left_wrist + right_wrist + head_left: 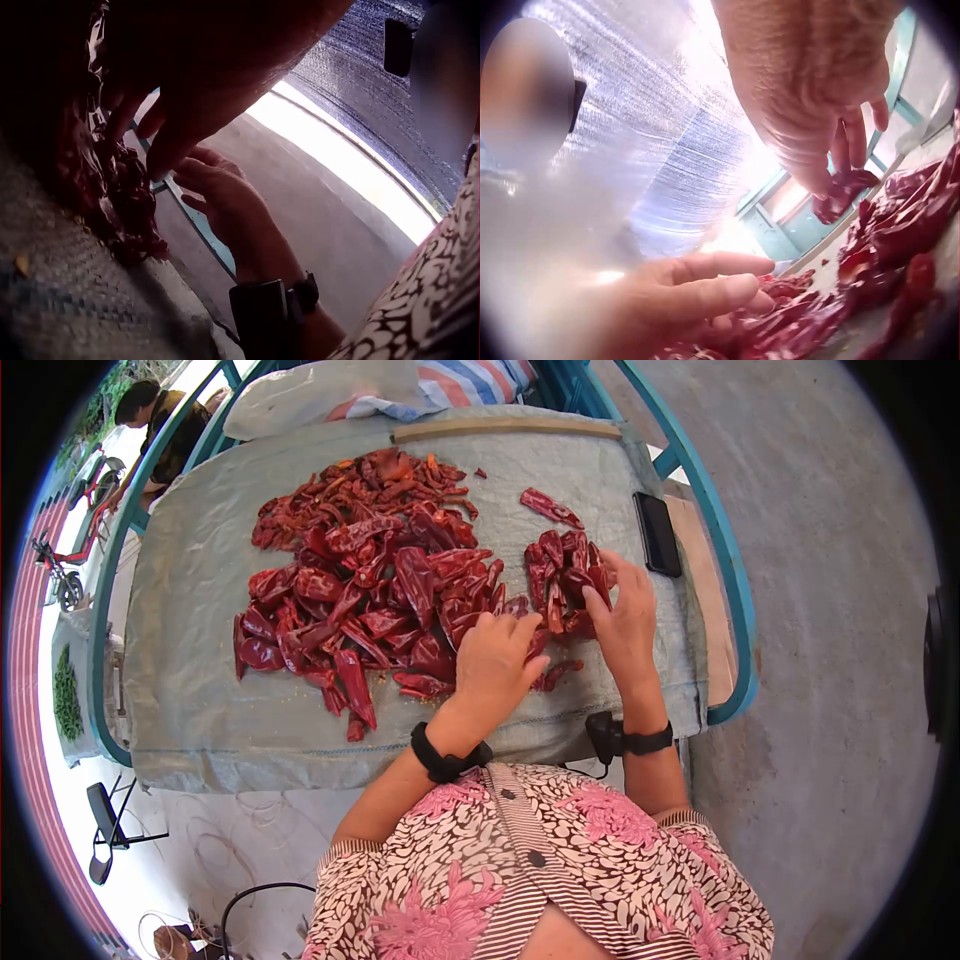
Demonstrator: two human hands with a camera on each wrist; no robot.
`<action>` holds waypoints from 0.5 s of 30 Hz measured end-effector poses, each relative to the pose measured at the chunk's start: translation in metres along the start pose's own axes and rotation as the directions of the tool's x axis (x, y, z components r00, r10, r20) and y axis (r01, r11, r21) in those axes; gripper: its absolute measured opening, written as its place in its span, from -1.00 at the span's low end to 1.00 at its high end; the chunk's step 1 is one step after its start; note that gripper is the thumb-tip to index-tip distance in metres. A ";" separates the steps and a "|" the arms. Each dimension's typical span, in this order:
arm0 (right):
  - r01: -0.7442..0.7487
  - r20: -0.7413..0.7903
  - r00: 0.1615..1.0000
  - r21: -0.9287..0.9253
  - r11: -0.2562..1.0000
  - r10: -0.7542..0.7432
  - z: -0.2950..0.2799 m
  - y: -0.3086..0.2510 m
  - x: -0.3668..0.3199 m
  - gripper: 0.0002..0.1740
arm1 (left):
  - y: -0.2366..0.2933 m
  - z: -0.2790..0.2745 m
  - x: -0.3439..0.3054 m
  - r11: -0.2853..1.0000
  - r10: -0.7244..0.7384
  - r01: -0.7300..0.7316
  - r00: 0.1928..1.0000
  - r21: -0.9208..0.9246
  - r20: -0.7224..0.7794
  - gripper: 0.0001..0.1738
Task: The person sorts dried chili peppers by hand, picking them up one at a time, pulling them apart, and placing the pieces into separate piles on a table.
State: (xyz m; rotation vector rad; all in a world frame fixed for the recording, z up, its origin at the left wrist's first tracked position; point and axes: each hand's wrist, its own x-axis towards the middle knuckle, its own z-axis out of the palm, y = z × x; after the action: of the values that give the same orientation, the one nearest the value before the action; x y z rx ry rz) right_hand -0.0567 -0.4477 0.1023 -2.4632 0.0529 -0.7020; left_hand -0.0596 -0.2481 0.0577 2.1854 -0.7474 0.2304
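Note:
Dried red chili peppers (350,605) lie in a large heap on a grey-green woven sheet (190,630). To the right is a smaller pile of peppers (548,565). My left hand (497,660) is at the heap's right edge, fingers loosely extended over the peppers; the right wrist view shows nothing in its fingers (727,291). At the right side of the smaller pile is my right hand (628,610). In the right wrist view, its thumb and fingers pinch one chili pepper (841,199) above the sheet.
Thinner, crinkled peppers (370,485) lie behind the heap, and a single pepper (551,508) at the back right. A black phone (657,534) rests near the right edge. Teal rails (735,610) border the surface. A person (165,430) is at the far left.

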 end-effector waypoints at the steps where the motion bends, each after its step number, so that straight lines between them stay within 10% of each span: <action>1: 0.027 -0.022 0.999 -0.080 0.996 -0.029 -0.002 0.001 -0.004 -0.54 | 0.003 0.002 0.000 0.998 0.010 -0.014 0.998 0.063 0.059 -0.34; 4: 0.014 0.274 0.962 -0.123 0.992 0.020 -0.002 -0.002 -0.027 -0.46 | 0.003 0.007 0.000 0.995 0.024 -0.035 0.993 0.098 0.114 -0.37; 11: 0.243 0.278 0.946 -0.277 0.929 -0.165 0.013 -0.013 -0.045 -0.42 | -0.004 -0.007 0.006 0.963 -0.237 0.228 0.970 -0.144 -0.049 -0.51; 15: 0.211 0.181 0.969 -0.257 0.943 -0.167 0.021 -0.003 -0.043 -0.41 | -0.011 -0.008 0.024 0.945 -0.144 0.072 0.967 -0.318 -0.210 -0.46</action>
State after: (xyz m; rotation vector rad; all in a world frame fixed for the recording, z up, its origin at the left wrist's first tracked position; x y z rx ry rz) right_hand -0.0840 -0.4267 0.0687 -2.8122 -0.1610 -0.6112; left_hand -0.0331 -0.2468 0.0654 1.8571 -0.4935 0.2852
